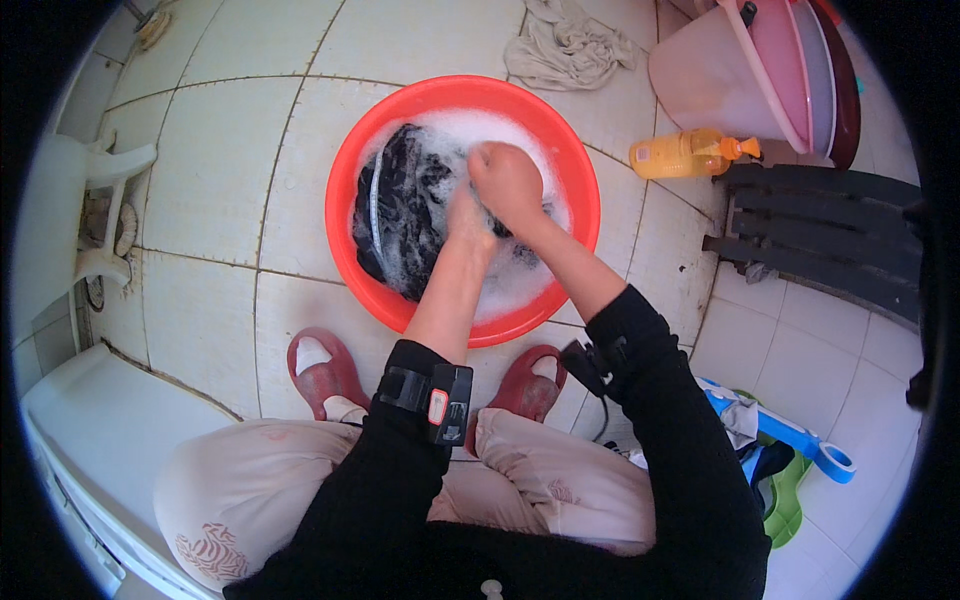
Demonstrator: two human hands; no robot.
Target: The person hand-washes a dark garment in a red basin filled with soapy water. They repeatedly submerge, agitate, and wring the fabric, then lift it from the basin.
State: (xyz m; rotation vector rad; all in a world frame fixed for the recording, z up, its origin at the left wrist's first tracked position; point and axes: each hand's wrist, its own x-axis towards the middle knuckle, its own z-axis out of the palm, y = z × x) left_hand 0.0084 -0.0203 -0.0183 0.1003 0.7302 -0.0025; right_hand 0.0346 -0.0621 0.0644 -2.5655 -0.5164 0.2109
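A red plastic basin [345,262] stands on the floor in front of me, with white suds and a soaked black garment [405,185] in it. A pale strip, perhaps a zip or trim, runs along the garment's left side. My right hand [508,185] is closed in a fist over the basin's middle, and dark wet cloth shows just beneath it. Lower and right beside it, my left hand [466,214] reaches into the suds against the garment. Its fingers are hidden by foam and by my right hand.
A crumpled grey cloth [570,48] lies on the tiles beyond the basin. To the right are an orange-yellow bottle [680,153] on its side, a pink bucket [705,85] and a dark slatted stool [825,230]. Blue and green plastic items [790,500] lie at lower right.
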